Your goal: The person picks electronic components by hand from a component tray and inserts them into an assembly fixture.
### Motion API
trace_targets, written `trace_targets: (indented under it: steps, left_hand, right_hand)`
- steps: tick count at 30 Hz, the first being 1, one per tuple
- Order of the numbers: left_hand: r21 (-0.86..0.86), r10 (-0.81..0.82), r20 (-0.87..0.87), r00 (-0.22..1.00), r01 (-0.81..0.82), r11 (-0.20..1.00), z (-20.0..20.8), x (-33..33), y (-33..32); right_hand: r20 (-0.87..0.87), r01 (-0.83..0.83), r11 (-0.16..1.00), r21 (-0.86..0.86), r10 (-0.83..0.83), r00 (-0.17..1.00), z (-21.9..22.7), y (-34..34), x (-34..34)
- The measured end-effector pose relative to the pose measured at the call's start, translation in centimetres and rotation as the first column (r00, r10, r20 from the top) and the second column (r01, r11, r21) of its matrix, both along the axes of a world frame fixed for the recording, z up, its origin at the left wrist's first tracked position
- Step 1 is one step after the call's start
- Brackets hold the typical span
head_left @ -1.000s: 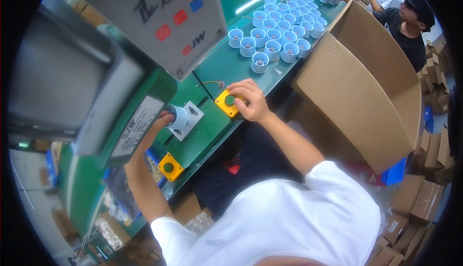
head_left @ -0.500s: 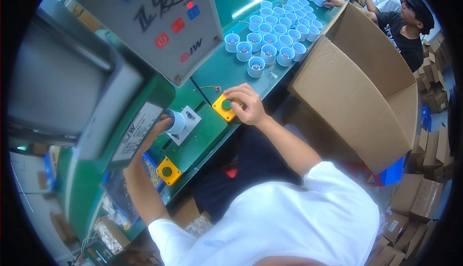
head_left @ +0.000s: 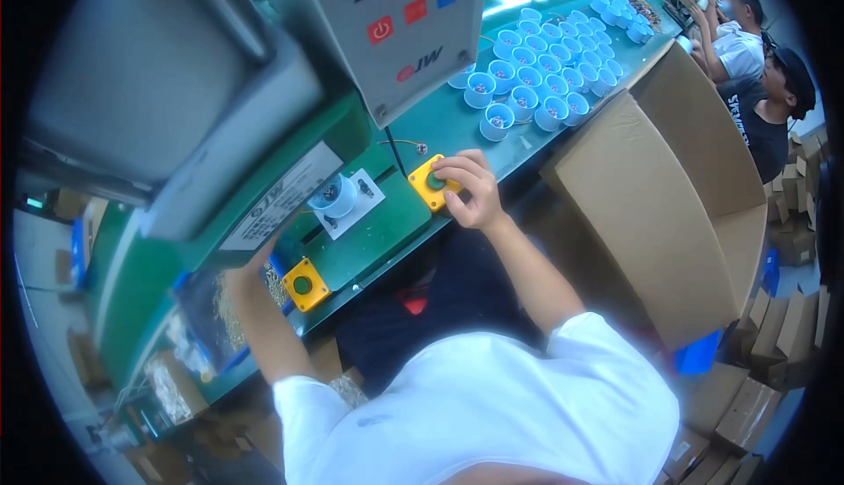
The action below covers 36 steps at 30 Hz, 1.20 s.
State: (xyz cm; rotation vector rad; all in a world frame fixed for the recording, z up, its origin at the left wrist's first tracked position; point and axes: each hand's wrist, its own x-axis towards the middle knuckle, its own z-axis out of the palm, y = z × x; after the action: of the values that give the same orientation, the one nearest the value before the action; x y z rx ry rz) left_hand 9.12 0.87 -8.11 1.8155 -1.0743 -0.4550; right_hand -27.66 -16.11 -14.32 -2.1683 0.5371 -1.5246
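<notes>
A pale-blue round plastic cup (head_left: 339, 202) stood on a pale, flat rectangular plate (head_left: 362, 204). The unclenched right hand (head_left: 472, 189) touched a yellow square button box (head_left: 424, 189); the left hand (head_left: 262, 255) was mostly hidden, its grip impossible to tell.

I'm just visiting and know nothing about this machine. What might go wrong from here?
Left hand: it is hidden beyond the green housing, with only the left forearm clearly showing, so it might get pinched if anything there moves.

Green button: the right hand rests at this button on the yellow box, so an accidental press seems possible.

Blue cups: several stand near the edge of the bench; a bump might tip one off.
</notes>
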Motion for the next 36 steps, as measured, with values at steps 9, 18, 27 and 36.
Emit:
trace_targets:
  steps: [9, 18, 27, 36]
  left_hand:
    - [-0.101, 0.031, 0.484, 0.875, 0.02, 0.995, -2.7, -8.3, 9.2]
    - [0.11, -0.282, 0.707, 0.648, 0.294, 0.95, 1.8, -6.0, 8.1]
    - [0.51, -0.134, 0.277, 0.952, -0.027, 0.86, 1.4, 0.1, 11.0]
    - [0.265, -0.081, 0.41, 0.909, -0.034, 0.964, -2.2, 2.3, 13.1]
  right_hand:
    - [-0.089, -0.003, 1.0, -0.019, 0.002, 0.996, -0.1, -1.0, -0.4]
    - [-0.156, 0.0, 1.0, 0.001, 0.0, 0.988, 0.5, -0.7, -0.1]
    - [-0.057, -0.045, 0.993, 0.111, 0.052, 0.997, 0.4, -0.4, -0.2]
    - [-0.081, -0.079, 0.985, 0.155, 0.092, 0.992, 0.4, -0.3, -0.2]
